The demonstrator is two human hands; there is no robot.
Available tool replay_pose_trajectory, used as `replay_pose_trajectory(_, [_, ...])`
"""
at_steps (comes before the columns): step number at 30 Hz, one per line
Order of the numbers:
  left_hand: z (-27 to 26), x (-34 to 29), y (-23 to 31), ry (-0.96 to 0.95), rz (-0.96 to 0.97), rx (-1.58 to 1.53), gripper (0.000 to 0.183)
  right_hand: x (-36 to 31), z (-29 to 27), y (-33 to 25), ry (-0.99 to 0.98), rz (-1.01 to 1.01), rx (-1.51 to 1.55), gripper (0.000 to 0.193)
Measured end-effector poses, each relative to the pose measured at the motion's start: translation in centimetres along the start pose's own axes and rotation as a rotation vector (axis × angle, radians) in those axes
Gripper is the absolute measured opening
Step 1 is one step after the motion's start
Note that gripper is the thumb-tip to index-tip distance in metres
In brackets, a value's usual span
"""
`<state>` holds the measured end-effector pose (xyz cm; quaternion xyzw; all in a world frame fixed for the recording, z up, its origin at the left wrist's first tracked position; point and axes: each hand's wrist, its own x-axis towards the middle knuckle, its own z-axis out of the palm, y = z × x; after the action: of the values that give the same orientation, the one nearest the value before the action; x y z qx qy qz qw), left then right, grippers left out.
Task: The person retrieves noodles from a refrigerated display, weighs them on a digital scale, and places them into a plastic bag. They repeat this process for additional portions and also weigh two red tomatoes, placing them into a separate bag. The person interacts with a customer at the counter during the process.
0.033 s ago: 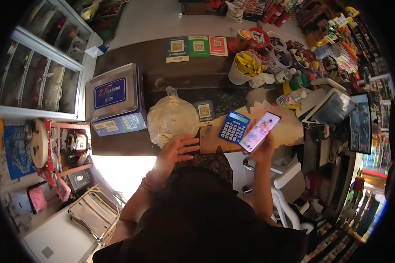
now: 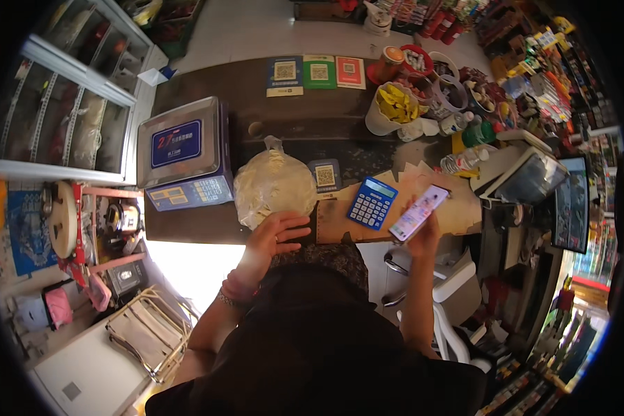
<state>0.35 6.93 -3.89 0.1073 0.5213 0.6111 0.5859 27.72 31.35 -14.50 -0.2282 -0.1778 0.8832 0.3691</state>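
Note:
A smartphone [image 2: 419, 213] with a lit, colourful screen rests in my right hand [image 2: 423, 234], tilted above the near right part of the counter. Just left of it lies a blue calculator [image 2: 371, 202] on a flattened piece of brown cardboard [image 2: 457, 208]. My left hand [image 2: 279, 234] is at the counter's near edge with its fingers stretched out and apart, nothing in them. Beside its fingertips sits a tied clear plastic bag [image 2: 274, 184] with something pale and round inside. Whether the fingers touch the bag, I cannot tell.
A metal-topped digital scale [image 2: 180, 145] stands at the counter's left. Printed code cards [image 2: 319, 72] lie along the far edge, and another card [image 2: 325, 176] is beside the bag. Tubs of small goods [image 2: 385, 118], bottles [image 2: 464, 161] and a monitor [image 2: 571, 204] crowd the right.
The phone in my right hand has shifted slightly to the right, away from the calculator, and its screen looks more foreshortened. My left hand has barely moved.

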Motion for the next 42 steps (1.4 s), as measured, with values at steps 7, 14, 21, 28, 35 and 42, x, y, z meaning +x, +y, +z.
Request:
replay_pose_trajectory(7, [-2.5, 1.0, -1.1, 0.484, 0.214, 0.312, 0.04, 4.7, -23.3, -10.1, 0.719, -0.149, -0.763, 0.071])
replay_pose_trajectory(14, [-2.4, 0.9, -2.8, 0.65, 0.186, 0.406, 0.037, 9.6, -26.7, -12.1, 1.102, -0.08, -1.833, 0.094])
replay_pose_trajectory(21, [-3.4, 2.3, -5.0, 0.687, 0.103, 0.44, 0.04, 9.8, -27.1, -11.7, 1.172, -0.105, -1.939, 0.093])
replay_pose_trajectory(28, [-7.8, 4.5, -6.7, 0.571, 0.085, 0.636, 0.035, 9.5, -25.7, -9.0, 0.963, -0.307, -2.117, 0.07])
replay_pose_trajectory(35, [-7.2, 7.6, -7.9, 0.62, 0.351, 0.794, 0.047, 9.7, 3.1, 8.5, -0.409, -0.432, -1.713, 0.067])
replay_pose_trajectory(42, [-6.4, 4.7, -7.3, 0.309, 0.291, 0.851, 0.025, 13.2, 20.3, 20.3, -1.325, -0.936, -1.689, 0.059])
